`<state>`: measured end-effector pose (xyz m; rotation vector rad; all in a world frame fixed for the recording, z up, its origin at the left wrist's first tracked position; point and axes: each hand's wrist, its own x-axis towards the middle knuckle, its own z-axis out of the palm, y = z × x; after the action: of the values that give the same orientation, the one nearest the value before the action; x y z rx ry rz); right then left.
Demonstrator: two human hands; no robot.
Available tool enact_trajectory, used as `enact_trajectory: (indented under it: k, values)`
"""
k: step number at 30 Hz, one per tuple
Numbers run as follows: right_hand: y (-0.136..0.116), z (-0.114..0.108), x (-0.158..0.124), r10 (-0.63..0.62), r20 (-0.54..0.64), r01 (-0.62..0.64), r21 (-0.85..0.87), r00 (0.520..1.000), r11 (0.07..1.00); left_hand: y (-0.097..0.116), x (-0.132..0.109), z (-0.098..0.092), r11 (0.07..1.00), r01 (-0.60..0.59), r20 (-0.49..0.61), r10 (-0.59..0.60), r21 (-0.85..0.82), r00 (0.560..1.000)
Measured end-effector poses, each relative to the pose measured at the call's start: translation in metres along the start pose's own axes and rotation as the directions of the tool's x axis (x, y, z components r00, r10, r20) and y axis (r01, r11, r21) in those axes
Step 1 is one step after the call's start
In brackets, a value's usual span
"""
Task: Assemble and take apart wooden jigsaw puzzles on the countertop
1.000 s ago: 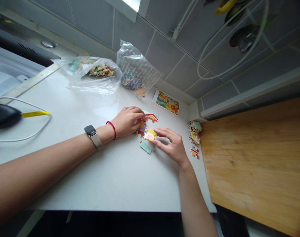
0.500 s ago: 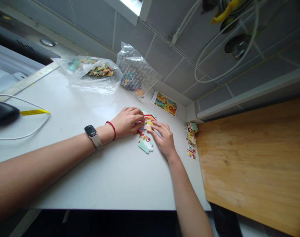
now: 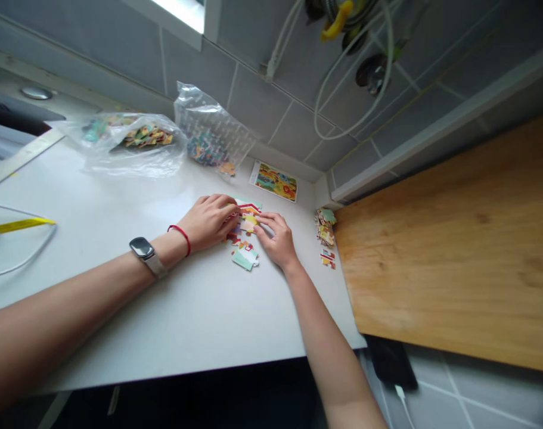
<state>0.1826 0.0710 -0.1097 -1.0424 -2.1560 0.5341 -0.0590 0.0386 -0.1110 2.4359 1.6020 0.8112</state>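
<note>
I read a cluster of die-cut cardboard jigsaw pieces (image 3: 243, 226) on the white table (image 3: 177, 310), directly between my left hand (image 3: 206, 222) and right hand (image 3: 275, 239), both equally near. Its long axis runs from the wall toward the table edge. The left fingers (image 3: 226, 210) curl over the pieces; the right fingers (image 3: 262, 219), slightly spread, touch a pale yellow piece (image 3: 250, 224). Whether either hand grips, I cannot tell. A teal piece (image 3: 245, 259) lies just beside the right hand.
</note>
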Motion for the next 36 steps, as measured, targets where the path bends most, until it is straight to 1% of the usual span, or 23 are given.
enact_trajectory:
  k: [2,6,8,11,15,18,21,28,32,36]
  values:
    - [0.000,0.003,-0.001,0.011,-0.015,-0.011,-0.026,1.000,1.000,0.000,0.000,0.000,1.000,-0.001,-0.005,0.001,0.001,1.000]
    - [0.000,0.007,-0.001,0.039,0.000,-0.039,-0.121,0.999,0.992,-0.001,0.000,0.000,0.999,0.005,0.001,-0.005,0.040,1.000]
    - [-0.003,0.007,-0.001,0.040,0.021,-0.036,-0.176,0.999,0.984,0.000,0.001,-0.001,0.998,-0.006,0.001,0.006,0.059,1.000]
    - [-0.009,0.005,-0.002,0.048,0.046,-0.035,-0.251,0.998,0.967,0.002,0.001,-0.002,0.996,-0.013,0.028,0.010,0.086,1.000]
    - [-0.015,0.002,-0.003,0.084,0.059,-0.062,-0.302,0.995,0.951,0.004,-0.001,-0.004,0.993,-0.002,0.008,0.001,0.114,1.000]
    - [-0.015,0.001,-0.003,0.108,0.060,-0.087,-0.277,0.992,0.957,0.007,-0.002,-0.006,0.993,-0.001,0.012,0.000,0.117,1.000]
    - [-0.011,0.002,-0.003,0.102,0.058,-0.086,-0.227,0.993,0.970,0.011,-0.002,-0.009,0.993,-0.001,0.022,-0.001,0.119,1.000]
    - [-0.004,0.006,-0.003,0.084,0.037,-0.075,-0.206,0.996,0.976,0.022,0.003,-0.015,0.991,-0.023,0.058,0.016,0.130,0.998]
    - [0.000,0.004,-0.004,0.061,-0.003,-0.061,-0.107,0.998,0.992,0.026,0.005,-0.016,0.980,-0.059,0.076,0.045,0.191,0.996]
    - [0.007,-0.008,-0.005,0.072,-0.085,-0.071,0.017,0.994,0.997,0.028,0.006,-0.016,0.970,-0.070,0.095,0.050,0.231,0.994]
